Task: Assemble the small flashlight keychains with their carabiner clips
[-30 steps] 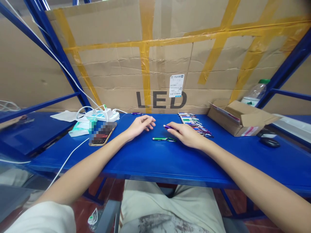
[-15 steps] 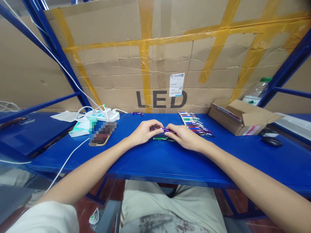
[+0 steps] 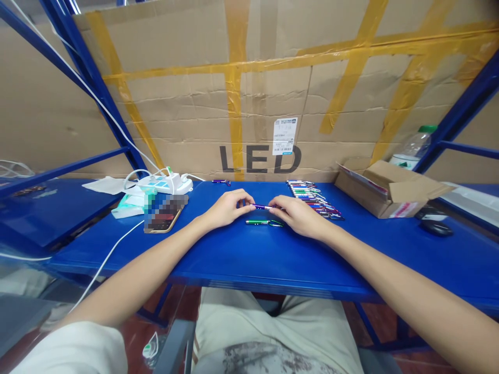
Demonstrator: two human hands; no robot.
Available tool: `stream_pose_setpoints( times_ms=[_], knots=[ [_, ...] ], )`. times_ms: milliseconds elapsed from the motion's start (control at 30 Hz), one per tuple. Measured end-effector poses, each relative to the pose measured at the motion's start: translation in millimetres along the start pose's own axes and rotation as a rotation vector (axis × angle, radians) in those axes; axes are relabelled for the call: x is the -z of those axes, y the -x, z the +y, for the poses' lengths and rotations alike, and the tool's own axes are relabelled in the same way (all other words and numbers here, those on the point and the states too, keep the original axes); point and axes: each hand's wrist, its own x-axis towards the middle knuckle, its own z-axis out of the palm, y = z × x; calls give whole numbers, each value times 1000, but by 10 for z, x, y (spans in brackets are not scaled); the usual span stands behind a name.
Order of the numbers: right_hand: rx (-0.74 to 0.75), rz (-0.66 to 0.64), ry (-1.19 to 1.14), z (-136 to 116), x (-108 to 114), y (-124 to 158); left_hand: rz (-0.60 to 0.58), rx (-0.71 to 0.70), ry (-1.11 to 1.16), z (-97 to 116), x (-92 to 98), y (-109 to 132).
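Between my two hands, above the blue table (image 3: 234, 254), a slim purple pen (image 3: 261, 206) is held level. My left hand (image 3: 231, 209) pinches its left end and my right hand (image 3: 295, 214) pinches its right end. Just below it on the table lies a green pen (image 3: 258, 223) with a dark loop at its right end. Behind my right hand, a row of several colored pens (image 3: 310, 195) lies side by side. Another purple pen (image 3: 220, 182) rests near the table's back edge.
On the left are a phone (image 3: 166, 221), a white power strip (image 3: 166, 183) with cables and a green-white packet (image 3: 130, 202). An open cardboard box (image 3: 384, 189), a black mouse (image 3: 436, 227) and a bottle (image 3: 415, 148) stand right. Behind rises a taped cardboard sheet (image 3: 187, 119).
My hands have moved slightly apart, baring more of the purple pen between them. The green pen's right end now shows fully.
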Motion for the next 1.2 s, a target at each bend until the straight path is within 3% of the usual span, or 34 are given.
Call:
stream_pose_setpoints(
  times_ms=[633,900,1200],
  knots=[
    [-6,-77,149,-40,-15,-6,-152,-31,-173,-106,44,-2],
    [-20,-78,160,-11,-6,-1,-190,-26,-337,-375,244,4],
    [15,-62,102,-108,45,12,-183,100,-562,-619,403,2]
  ],
)
